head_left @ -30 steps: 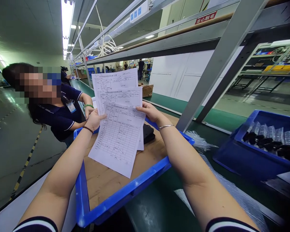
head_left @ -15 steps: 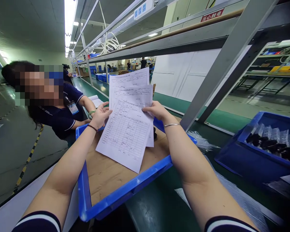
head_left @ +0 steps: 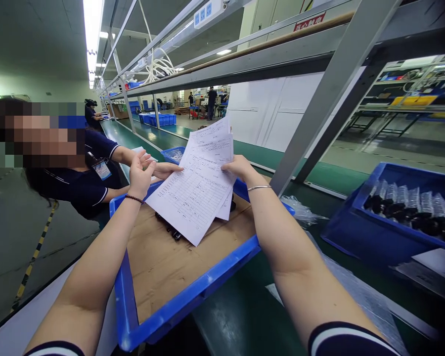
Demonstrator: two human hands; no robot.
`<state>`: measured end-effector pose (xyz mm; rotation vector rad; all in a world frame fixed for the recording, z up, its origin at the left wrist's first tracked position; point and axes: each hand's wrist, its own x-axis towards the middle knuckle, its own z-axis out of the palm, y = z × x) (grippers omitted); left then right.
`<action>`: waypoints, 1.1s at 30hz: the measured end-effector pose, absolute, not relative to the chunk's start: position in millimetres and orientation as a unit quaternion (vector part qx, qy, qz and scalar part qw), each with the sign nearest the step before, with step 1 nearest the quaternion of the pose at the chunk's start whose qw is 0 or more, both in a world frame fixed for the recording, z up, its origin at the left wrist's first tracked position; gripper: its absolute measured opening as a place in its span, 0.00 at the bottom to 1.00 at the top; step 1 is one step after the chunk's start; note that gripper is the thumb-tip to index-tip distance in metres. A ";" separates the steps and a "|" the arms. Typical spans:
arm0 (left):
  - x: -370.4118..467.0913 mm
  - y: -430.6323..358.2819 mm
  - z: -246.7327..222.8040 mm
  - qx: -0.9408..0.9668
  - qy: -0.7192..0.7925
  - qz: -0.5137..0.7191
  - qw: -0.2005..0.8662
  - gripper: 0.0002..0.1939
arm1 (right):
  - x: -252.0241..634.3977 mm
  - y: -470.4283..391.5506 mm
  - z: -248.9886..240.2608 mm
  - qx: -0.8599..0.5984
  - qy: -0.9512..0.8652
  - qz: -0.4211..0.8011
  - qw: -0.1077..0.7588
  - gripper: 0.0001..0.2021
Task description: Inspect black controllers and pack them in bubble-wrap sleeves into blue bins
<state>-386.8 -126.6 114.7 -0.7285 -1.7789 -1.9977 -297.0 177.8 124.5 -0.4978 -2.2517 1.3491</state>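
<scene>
Several printed forms (head_left: pixel 193 190) are held up over a blue tray (head_left: pixel 193 282) lined with brown cardboard. My right hand (head_left: pixel 239 168) pinches their right edge between thumb and fingers. Left of the papers, my left hand (head_left: pixel 140 173) is raised with its fingers apart, holding nothing. Another person's hand (head_left: pixel 167 169) reaches in behind it, fingertips at the papers' left edge. Small black parts (head_left: pixel 174 233) show in the tray beneath the sheets, which partly hide them.
A person in a dark shirt (head_left: pixel 96 173) is close on the left. On the right, a blue bin (head_left: pixel 359 217) holds clear-and-black items, with plastic film (head_left: pixel 304 210) nearby. A metal post (head_left: pixel 330 99) slants up behind the right forearm. A small blue basket (head_left: pixel 173 154) stands beyond the papers.
My left hand has let go of the papers and moved left. The other person's hand has come to their left edge. The papers have tilted, uncovering black parts, and the view has shifted slightly right.
</scene>
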 end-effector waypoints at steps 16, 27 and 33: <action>-394.1 -126.9 112.9 -0.261 -0.646 -0.686 0.210 0.20 | -301.4 156.7 123.2 -0.137 -0.753 0.624 0.160 0.09; -412.0 -129.2 103.1 -0.213 -0.650 -0.698 0.211 0.21 | -308.1 166.6 108.4 -0.116 -0.870 0.476 0.055 0.10; -408.2 -128.4 103.5 -0.214 -0.664 -0.697 0.167 0.21 | -305.4 166.1 105.5 -0.081 -0.903 0.421 -0.024 0.12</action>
